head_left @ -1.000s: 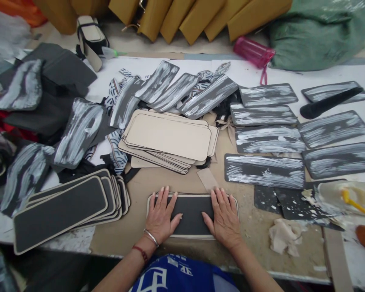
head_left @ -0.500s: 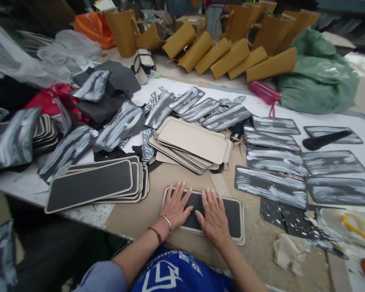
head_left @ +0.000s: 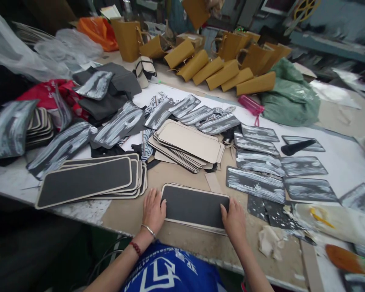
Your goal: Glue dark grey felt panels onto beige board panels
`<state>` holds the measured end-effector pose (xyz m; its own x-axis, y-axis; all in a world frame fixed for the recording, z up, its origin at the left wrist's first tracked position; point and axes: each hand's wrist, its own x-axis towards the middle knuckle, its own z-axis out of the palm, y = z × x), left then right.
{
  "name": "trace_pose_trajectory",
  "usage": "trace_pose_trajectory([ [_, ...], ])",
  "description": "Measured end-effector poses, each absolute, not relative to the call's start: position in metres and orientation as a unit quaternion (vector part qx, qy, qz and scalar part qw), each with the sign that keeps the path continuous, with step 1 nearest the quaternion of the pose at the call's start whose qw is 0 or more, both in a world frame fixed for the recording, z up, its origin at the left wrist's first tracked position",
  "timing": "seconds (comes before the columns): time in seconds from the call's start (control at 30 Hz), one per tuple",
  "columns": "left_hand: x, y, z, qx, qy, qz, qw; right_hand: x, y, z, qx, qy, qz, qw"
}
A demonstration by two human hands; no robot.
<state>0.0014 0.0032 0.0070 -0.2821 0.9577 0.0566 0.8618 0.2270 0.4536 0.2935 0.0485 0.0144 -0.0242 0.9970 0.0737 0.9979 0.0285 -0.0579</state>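
Note:
A small stack of black rectangular panels (head_left: 194, 207) with cream borders and rounded corners lies flat in front of me. At its left end my left hand (head_left: 154, 209) holds the edge, with its fingers along the side and its thumb against the border. My right hand (head_left: 235, 221) grips the opposite end, thumb over the top and fingers around the edge, partly hidden. To the left is a fanned pile of similar black panels (head_left: 88, 180). Behind the held stack sits a pile of cream panels (head_left: 190, 142).
Dark pieces smeared with white (head_left: 255, 184) lie in rows at right, a black-handled tool (head_left: 297, 147) among them. A brush (head_left: 346, 258) and a plastic tray (head_left: 337, 219) are nearer. Mustard bag pieces (head_left: 200, 67), a green bag (head_left: 288, 97) and a pink pouch (head_left: 251, 104) line the back.
My hands have moved apart, from lying flat on the top panel to holding its two ends. The view has shifted slightly, and a mustard piece shows at the top back.

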Motion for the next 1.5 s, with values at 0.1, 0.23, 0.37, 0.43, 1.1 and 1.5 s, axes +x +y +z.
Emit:
trace_pose_trajectory([
  [0.1, 0.0, 0.0, 0.011, 0.587, 0.777, 0.196, 0.117, 0.29, 0.053, 0.014, -0.716, -0.696, 0.02, 0.037],
  [0.23, 0.004, -0.001, 0.026, 0.6, 0.772, 0.191, 0.09, 0.29, 0.057, 0.017, -0.725, -0.686, 0.046, 0.053],
  [0.37, 0.009, -0.006, 0.036, 0.601, 0.773, 0.187, 0.081, 0.293, 0.058, 0.02, -0.718, -0.688, 0.04, 0.101],
  [0.43, 0.012, -0.008, 0.036, 0.599, 0.775, 0.18, 0.097, 0.291, 0.056, 0.023, -0.721, -0.684, 0.017, 0.111],
  [1.1, -0.002, -0.014, 0.035, 0.575, 0.717, 0.349, 0.182, 0.275, 0.006, 0.145, -0.561, -0.822, 0.036, 0.097],
  [1.5, -0.017, 0.002, 0.039, 0.44, 0.666, 0.407, 0.444, 0.269, -0.009, 0.185, -0.332, -0.926, -0.064, 0.17],
])
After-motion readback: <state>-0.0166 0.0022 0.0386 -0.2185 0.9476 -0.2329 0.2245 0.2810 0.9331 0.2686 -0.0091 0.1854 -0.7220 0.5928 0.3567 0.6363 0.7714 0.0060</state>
